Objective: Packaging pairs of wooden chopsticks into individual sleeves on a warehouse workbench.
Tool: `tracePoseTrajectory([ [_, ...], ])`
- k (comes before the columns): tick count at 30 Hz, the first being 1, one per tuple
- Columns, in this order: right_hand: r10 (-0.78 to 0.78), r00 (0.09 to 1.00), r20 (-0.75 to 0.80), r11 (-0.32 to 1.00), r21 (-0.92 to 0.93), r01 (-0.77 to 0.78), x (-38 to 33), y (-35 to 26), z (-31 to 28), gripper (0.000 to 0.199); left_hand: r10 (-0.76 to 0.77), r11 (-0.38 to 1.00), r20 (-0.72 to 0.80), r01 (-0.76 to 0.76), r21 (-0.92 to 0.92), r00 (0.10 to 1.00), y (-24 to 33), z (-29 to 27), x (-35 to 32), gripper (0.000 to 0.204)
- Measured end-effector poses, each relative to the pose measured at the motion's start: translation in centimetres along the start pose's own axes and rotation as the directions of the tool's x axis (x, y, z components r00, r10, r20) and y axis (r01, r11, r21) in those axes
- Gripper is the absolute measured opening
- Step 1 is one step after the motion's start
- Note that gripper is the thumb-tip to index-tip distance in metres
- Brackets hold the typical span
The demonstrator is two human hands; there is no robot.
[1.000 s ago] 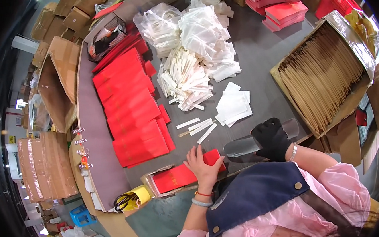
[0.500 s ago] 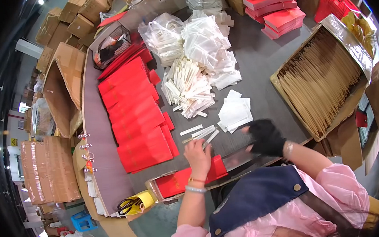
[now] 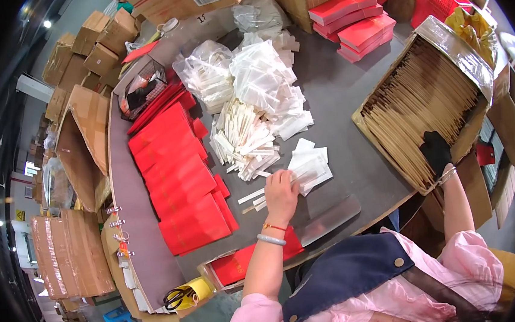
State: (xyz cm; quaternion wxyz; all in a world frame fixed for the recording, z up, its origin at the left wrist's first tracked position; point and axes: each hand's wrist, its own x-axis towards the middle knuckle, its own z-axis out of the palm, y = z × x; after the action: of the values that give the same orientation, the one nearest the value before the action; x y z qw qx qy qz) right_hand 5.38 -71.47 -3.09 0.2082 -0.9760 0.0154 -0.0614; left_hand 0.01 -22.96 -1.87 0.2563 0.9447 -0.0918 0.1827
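My bare left hand (image 3: 282,194) is over the table's middle, its fingers curled at the edge of a thin white sheet (image 3: 310,170) that looks slightly blurred. Beside it lie more white sheets (image 3: 314,156) and narrow white strips (image 3: 251,196). My right hand (image 3: 436,153), in a black glove, reaches into an open carton (image 3: 384,151) at the right and touches the upright brown cardboard-like sheets (image 3: 411,112) packed in it; its fingertips are hard to make out. Nearest me, a red packet (image 3: 232,266) lies in a shallow cardboard tray (image 3: 207,272), with a clear plastic piece (image 3: 332,220) to its right.
Overlapping red packets (image 3: 184,185) line the table's left side. A heap of white strips (image 3: 243,138) and plastic-wrapped white bundles (image 3: 263,76) fills the middle. Red stacks (image 3: 365,34) stand at the back right. A yellow holder with black scissors (image 3: 183,295) hangs at the front left.
My right hand has moved right, from above the table into the carton of brown sheets. My left hand has shifted from the white strips toward the white sheets. The whole view has shifted slightly.
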Motion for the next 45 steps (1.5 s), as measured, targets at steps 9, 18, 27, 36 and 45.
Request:
tracePoseTrajectory([
  [9,0.143,0.989,0.023,0.988,-0.067,-0.141,0.0,-2.0,-0.5,0.036,-0.116,0.988,0.085,0.123,-0.091,0.99,-0.1,1.1,-0.3,0.038],
  [18,0.103,0.94,-0.327,0.993,0.096,-0.075,-0.6,-4.2,-2.5,0.023,-0.35,0.76,0.295,0.454,-0.465,0.889,4.9,-3.5,-2.1,0.025],
  [27,-0.588,0.755,0.29,0.805,0.307,0.508,-5.3,-18.9,0.1,0.029,-0.182,0.983,0.305,0.171,0.063,0.935,6.7,-5.3,-8.6,0.039],
  [36,-0.551,0.639,0.536,0.807,0.147,0.573,-7.4,-18.5,4.1,0.029,-0.135,0.989,0.343,0.103,0.11,0.929,5.2,-8.6,-10.6,0.058],
  [45,-0.77,0.514,0.378,0.632,0.341,0.696,-8.9,-22.6,7.6,0.019,-0.098,0.992,0.337,0.119,-0.043,0.936,5.6,-5.7,-10.4,0.064],
])
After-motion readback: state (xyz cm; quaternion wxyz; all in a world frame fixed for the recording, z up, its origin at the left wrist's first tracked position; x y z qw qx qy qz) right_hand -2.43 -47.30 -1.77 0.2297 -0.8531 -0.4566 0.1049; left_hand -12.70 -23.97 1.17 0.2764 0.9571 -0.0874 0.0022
